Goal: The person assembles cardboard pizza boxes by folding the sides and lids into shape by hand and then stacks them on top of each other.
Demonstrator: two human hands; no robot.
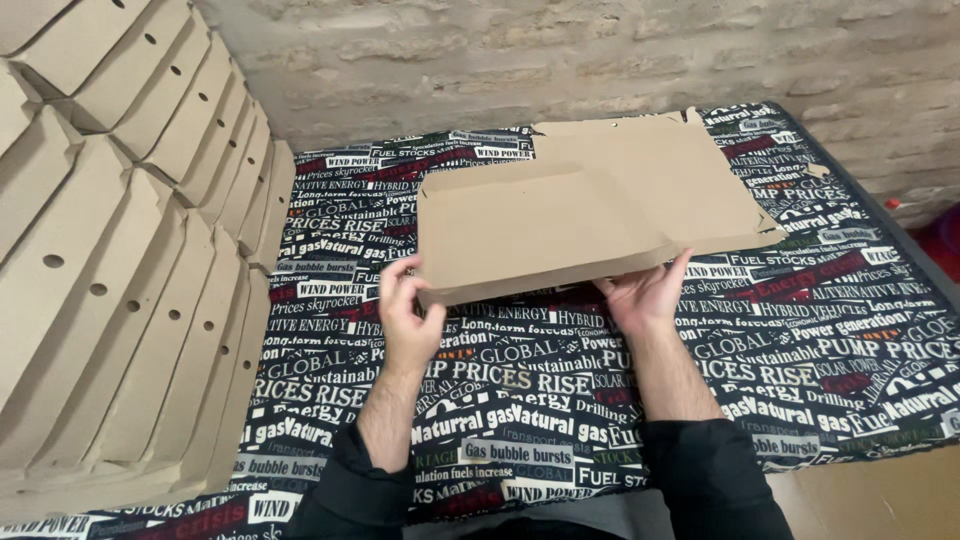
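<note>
Both hands grip the cardboard sheet (590, 205) (near edge).

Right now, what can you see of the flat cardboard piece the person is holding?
The cardboard piece is a plain brown, unprinted die-cut sheet, mostly flat, with fold creases and a raised panel on its left part. Small notches and a hole show along its far edge. It lies tilted over the cloth-covered table, its near edge lifted. The left hand grips the near left corner, thumb on top; the right hand holds the near edge further right. Nothing else touches it.
</note>
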